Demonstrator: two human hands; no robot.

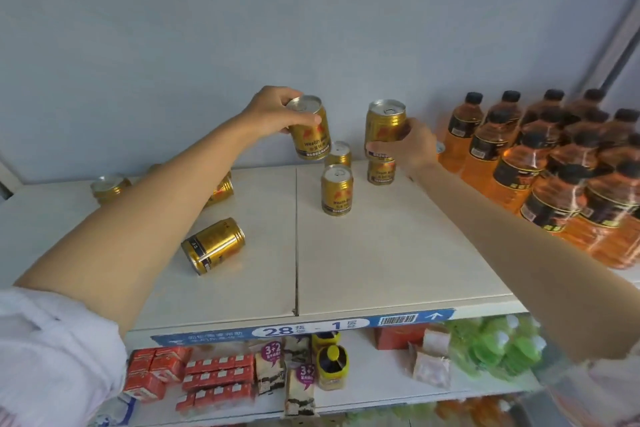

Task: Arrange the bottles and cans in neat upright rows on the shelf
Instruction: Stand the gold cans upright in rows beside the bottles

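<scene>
- Cans: gold metal with silver pull-tab tops and a dark band of print near the base. Left hand (pixel 273 111) grips one gold can (pixel 309 128) from above and behind, fingers curled round its upper rim; the can is tilted and held clear of the shelf (pixel 381 253).
- Right hand (pixel 410 146) grips a second gold can (pixel 385 125) by its side, thumb across the lower body; this can is upright and sits directly above a standing can (pixel 381 172), whether touching it cannot be told.
- Between the hands, two further cans stand upright in a line front to back: front can (pixel 337 190) and rear can (pixel 338 153), close to the back wall.
- To the left, a fallen can (pixel 213 246) lies on its side, base toward the camera. Another can (pixel 221 189) is partly hidden behind the left forearm, its posture unclear. A far-left can (pixel 110 186) sits near the back corner.
- Shelf surface is pale, in two panels with a seam (pixel 296 239) running front to back. Wide bare room lies in front of the standing cans, out to the front edge.
- Front edge carries a blue label strip (pixel 304 328) with a barcode.
- Right side of the shelf holds orange bottles (pixel 540 177) with black caps and dark labels, upright in packed rows, just beside the right wrist.
- Lower shelf (pixel 374 388) holds red cartons (pixel 207 378), a yellow-lidded jar (pixel 333 367) and green bottles (pixel 498 347).
</scene>
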